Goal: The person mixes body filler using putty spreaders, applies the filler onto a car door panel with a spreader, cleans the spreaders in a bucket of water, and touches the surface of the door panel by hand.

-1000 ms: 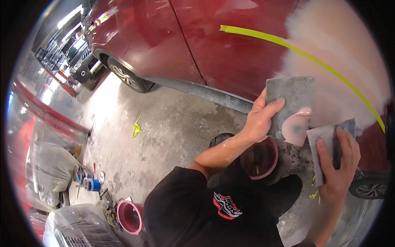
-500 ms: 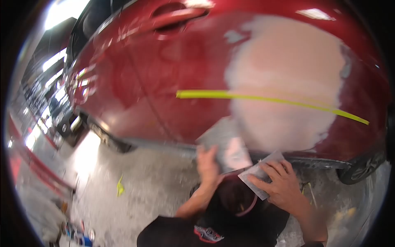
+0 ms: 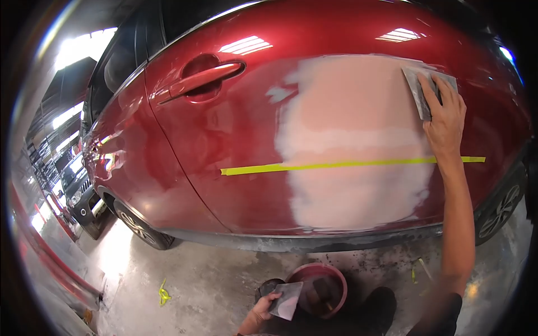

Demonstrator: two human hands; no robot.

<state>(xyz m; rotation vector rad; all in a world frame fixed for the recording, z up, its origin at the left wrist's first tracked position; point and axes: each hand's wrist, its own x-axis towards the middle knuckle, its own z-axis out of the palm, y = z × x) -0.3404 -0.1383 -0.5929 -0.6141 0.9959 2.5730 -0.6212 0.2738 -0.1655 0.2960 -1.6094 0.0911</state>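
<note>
My right hand presses a thin grey filler spreader against the upper right edge of a pink filler patch on the red car door. Low in the view, my left hand grips a grey sheet-like spreader with pink filler on its face, near my knee. A strip of yellow-green tape runs level across the patch; my right wrist and forearm cover part of it near its right end.
A reddish basin with dark contents stands on the concrete floor beside my left hand. Crumpled yellow tape lies on the floor. The door handle sticks out at upper left. A dark vehicle stands behind.
My right hand has risen with its spreader from beside the other spreader to the patch's upper right. My left hand has dropped lower with its spreader. The camera view has tilted up.
</note>
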